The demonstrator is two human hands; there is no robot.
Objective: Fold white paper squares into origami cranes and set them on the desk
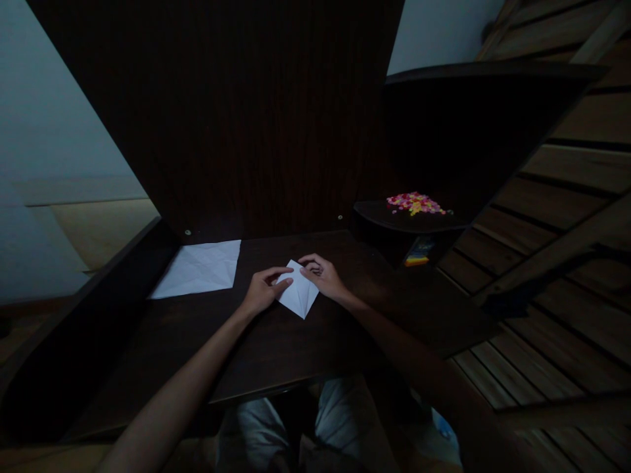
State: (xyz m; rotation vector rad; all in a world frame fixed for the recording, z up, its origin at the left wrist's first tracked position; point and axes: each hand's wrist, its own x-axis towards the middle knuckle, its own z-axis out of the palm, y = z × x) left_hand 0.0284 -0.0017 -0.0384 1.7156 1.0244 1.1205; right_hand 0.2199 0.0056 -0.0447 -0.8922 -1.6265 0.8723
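Two hands meet over one small piece of folded paper (298, 297), just below the centre of the frame, and from where I'm standing neither can be called the nearer: both are touching it. The paper lies on the dark desk (266, 358) as a pale, kite-like shape, its long axis running roughly up and down the frame, with the top leaning a little leftward. One sharp corner points down toward the person's lap; the opposite corner reaches up between the fingertips. Crease lines fan upward from that lower point.

The left hand (261, 289) comes in from the lower left, thumb and forefinger laid on the paper's upper left part. The right hand (327, 278) comes from the lower right, its fingers curled and its thumb over the upper right edge, close to the top corner. So the hands flank the axis, one on each side, and the lower point is left uncovered. Neither is clenched; the fingers bend loosely. Whether they pinch the paper or merely press it down, I can't tell in this gloom.

Left of the hands, well apart from them, a larger white sheet (204, 269) lies on the desk. Toward the right of the frame, a colourful heap of small pieces (417, 203) sits on a low shelf (377, 214), out beyond the right hand.
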